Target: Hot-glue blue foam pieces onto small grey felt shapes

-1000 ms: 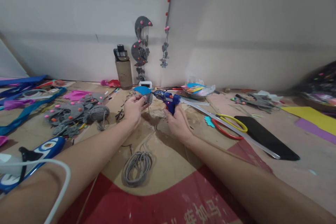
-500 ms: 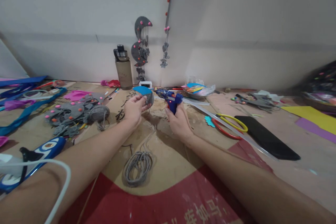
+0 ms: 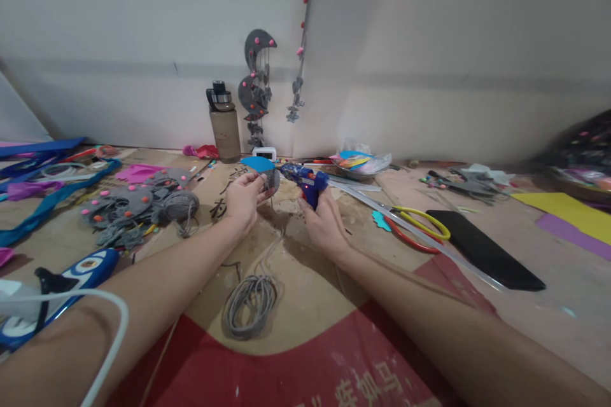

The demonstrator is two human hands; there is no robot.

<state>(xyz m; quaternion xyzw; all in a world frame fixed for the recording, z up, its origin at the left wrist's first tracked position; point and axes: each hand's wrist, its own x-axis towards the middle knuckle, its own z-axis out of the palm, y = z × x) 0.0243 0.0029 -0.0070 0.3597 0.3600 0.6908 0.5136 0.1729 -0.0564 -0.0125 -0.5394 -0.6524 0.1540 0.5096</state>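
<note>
A bench [image 3: 548, 324] spreads out under the left hand [image 3: 243, 202] and the right hand [image 3: 327, 222], with a sheet of cardboard [image 3: 305, 286] lying directly below them. A pile of grey shapes [image 3: 138, 202] dotted with pink and orange balls sits left of the left hand. A black case [image 3: 487, 251] lies well right of the right hand, and a bottle [image 3: 225, 133] stands upright beyond the left. Scissors [image 3: 424, 212] with red and yellow handles rest between the right hand and the case. The right hand wraps round the grip of a blue glue gun [image 3: 312, 186], its nozzle pointing toward the left hand. Nearer than both hands lies a coil of grey cord [image 3: 266, 305]. Smallest, a blue-and-grey piece [image 3: 260, 164] is pinched between the left hand's thumb and fingers, just beside the nozzle; whether they touch, I cannot tell.
</note>
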